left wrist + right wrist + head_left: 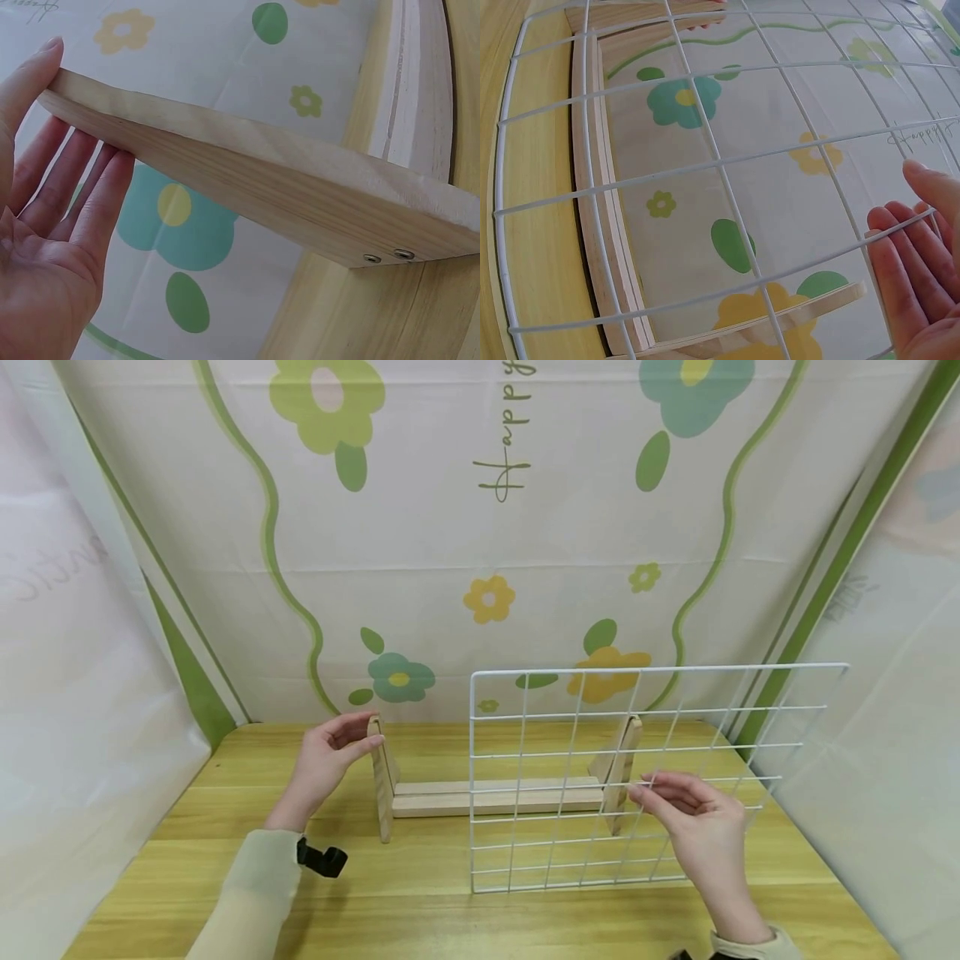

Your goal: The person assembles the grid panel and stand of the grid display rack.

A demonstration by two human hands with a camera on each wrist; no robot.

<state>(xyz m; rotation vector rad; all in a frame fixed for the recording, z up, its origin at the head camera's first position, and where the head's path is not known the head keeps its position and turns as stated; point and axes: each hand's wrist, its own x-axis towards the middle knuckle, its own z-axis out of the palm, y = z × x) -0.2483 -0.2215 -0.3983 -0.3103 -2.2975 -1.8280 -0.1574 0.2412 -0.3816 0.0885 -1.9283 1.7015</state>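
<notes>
White rectangular wire grid panel point(569, 752) is upright before the right part of the pale wooden two-post stand point(435, 806). We pinch the panel in the right hand point(705, 827) and grip the left post point(382, 789) in the left hand point(321, 767). We judge the stand assembled, the panel not yet fitted.

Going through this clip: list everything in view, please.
table: 1, yellow wood, foreground
wooden stand: 1, pale, on table
screw heads: 2, metallic, low on stand's left upright
wire grid: 1, white, before stand's right part
patterned sheeting: count unclear, white with coloured flowers, behind and beside table
wrist devices: 2, black, one per wrist
sleeves: 2, pale, forearms
left hand: 1, bare, fingers pinching upright's top
right hand: 1, bare, fingers pinching grid wire
</notes>
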